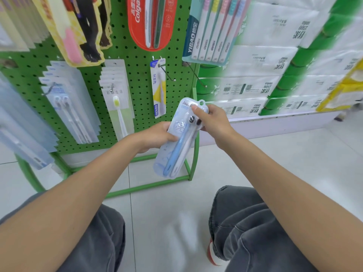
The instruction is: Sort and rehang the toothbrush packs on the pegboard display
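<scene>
— What are the fingers [194,109] doing?
— Both sets are curled onto one toothbrush pack [175,154]. The left hand [157,135] grips its left edge at the middle. The right hand [214,118] pinches the top, thumb on the front.
— And the pack itself?
— Clear blister, one blue and one white brush, dark bristles, hang-hole uppermost. It is tilted, in front of the green pegboard [137,85], at its lower right corner.

To the right we see white tissue packs [275,36] stacked in rows on a low white shelf [275,122]. Green-wrapped packs [306,55] sit among them, and yellow packs [341,89] at the far edge. Below us lies a pale tiled floor [275,154] with thin dark grout lines.
</scene>
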`<action>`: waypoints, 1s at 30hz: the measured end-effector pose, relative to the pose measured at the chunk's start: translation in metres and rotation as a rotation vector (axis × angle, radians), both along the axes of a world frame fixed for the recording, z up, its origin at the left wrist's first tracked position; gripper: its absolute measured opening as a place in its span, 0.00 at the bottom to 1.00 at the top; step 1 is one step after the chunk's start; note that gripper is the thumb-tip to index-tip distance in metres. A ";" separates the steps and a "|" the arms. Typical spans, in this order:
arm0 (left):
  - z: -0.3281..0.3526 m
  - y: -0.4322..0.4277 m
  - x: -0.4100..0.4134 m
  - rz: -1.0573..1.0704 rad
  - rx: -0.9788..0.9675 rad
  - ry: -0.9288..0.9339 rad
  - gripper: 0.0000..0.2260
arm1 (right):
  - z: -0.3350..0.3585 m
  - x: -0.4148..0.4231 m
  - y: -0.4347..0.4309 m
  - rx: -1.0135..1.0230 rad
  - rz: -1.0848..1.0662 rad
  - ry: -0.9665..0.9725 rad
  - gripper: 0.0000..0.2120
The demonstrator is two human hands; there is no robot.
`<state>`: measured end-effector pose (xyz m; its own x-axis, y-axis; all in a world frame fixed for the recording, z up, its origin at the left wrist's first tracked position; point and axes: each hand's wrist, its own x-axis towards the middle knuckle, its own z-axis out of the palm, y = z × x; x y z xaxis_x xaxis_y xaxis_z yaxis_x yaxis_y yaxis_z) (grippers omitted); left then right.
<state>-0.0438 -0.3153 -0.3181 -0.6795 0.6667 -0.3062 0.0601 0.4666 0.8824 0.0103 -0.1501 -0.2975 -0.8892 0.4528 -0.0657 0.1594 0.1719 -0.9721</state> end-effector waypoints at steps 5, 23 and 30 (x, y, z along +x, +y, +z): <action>0.004 -0.003 0.007 0.117 0.024 -0.034 0.13 | 0.000 -0.002 -0.006 -0.042 -0.006 -0.002 0.20; 0.004 0.009 0.016 0.468 0.231 -0.320 0.14 | -0.019 0.006 -0.005 -0.244 0.219 -0.137 0.15; 0.002 0.008 0.014 0.556 0.204 -0.356 0.10 | -0.040 0.008 -0.017 -0.252 0.308 -0.283 0.13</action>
<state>-0.0297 -0.3076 -0.3162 -0.8186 0.3164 -0.4793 -0.4495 0.1664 0.8776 0.0187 -0.1666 -0.3375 -0.9107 0.1103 -0.3981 0.4023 0.0174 -0.9153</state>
